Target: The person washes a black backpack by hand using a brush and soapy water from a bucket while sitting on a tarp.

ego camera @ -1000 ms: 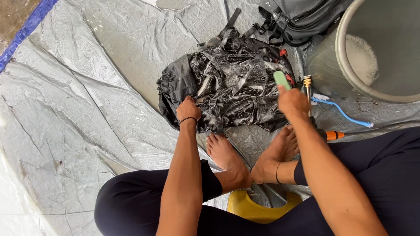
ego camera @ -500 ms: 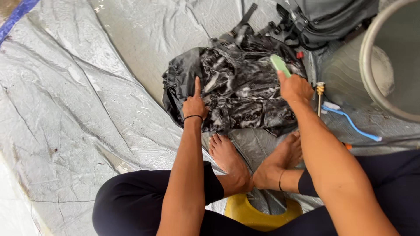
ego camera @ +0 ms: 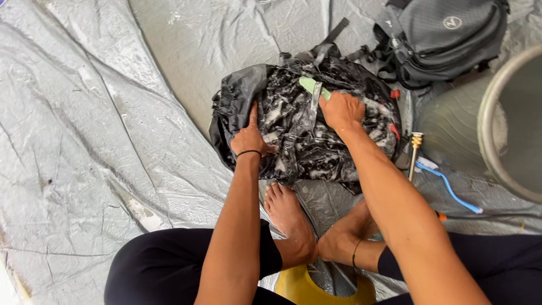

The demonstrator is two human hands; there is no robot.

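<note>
Grey tarp point(ego camera: 84, 141) on ground, soapy black bag point(ego camera: 299, 130) mid-frame above bare feet. Left hand point(ego camera: 251, 135) flat, open, pinning bag; right hand point(ego camera: 341, 110) closed on green brush point(ego camera: 310, 86). Risk: suds may let bag slip.

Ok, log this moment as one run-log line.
left hand: pressing soapy black bag | right hand: gripping green brush on bag | surface: grey tarp

Whole floor's covered by a wrinkled grey plastic tarp point(ego camera: 101, 141). Lying on it: a soapy black backpack point(ego camera: 305, 130), a grey-black waist bag point(ego camera: 446, 36), a blue toothbrush point(ego camera: 449, 186), a brass hose nozzle point(ego camera: 415, 148), a round grey basin point(ego camera: 511, 124).
</note>
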